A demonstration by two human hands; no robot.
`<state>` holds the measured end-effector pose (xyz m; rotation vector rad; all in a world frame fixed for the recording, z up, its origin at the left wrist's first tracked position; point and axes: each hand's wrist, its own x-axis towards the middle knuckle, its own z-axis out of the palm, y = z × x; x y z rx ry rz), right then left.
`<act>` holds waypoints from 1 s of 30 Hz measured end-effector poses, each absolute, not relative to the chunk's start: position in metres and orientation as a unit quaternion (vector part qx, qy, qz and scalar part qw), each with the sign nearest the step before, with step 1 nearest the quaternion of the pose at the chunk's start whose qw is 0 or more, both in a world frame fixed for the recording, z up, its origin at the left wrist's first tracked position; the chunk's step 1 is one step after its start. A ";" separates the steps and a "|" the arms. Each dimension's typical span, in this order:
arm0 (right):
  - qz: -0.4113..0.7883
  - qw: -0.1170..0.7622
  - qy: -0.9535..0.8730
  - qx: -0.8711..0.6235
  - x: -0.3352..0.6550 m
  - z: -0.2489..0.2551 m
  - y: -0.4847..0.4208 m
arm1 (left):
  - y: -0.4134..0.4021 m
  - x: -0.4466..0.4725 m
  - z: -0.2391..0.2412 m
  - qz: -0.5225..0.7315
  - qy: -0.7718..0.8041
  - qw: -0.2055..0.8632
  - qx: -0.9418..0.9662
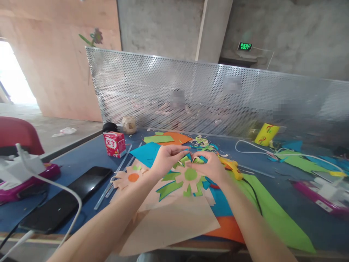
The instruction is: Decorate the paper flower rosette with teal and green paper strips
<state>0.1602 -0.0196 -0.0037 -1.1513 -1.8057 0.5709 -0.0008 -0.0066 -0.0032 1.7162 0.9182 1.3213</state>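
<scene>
A flower cut from felt-like sheets lies in front of me, with a round green centre (190,174), pale petals and green strips backed in blue. At its far edge my left hand (172,155) is closed, fingertips pinching a small blue-and-green petal strip. Close beside it, my right hand (207,163) is closed on another green petal strip of the same flower. The fingers partly hide both strips. To the left, touching my left forearm, lies a smaller pale flower with an orange centre (133,177). A yellow glue gun (231,167) rests just right of my right hand.
Beneath are pale (169,225), blue (222,203) and green sheets (275,207). Clear glue sticks (120,171), a black phone (71,196) and a red box (114,145) lie left. Scraps (203,143) sit ahead; a perforated metal screen (163,83) stands behind. Cables cross both sides.
</scene>
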 end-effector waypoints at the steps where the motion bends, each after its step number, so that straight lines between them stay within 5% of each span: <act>1: 0.226 0.449 -0.721 -0.477 0.160 -0.003 -0.019 | -0.007 -0.001 -0.003 0.514 0.359 0.384 0.677; 30: 0.313 0.469 -0.669 -0.483 0.165 -0.008 -0.014 | -0.008 -0.005 0.002 0.507 0.332 0.472 0.640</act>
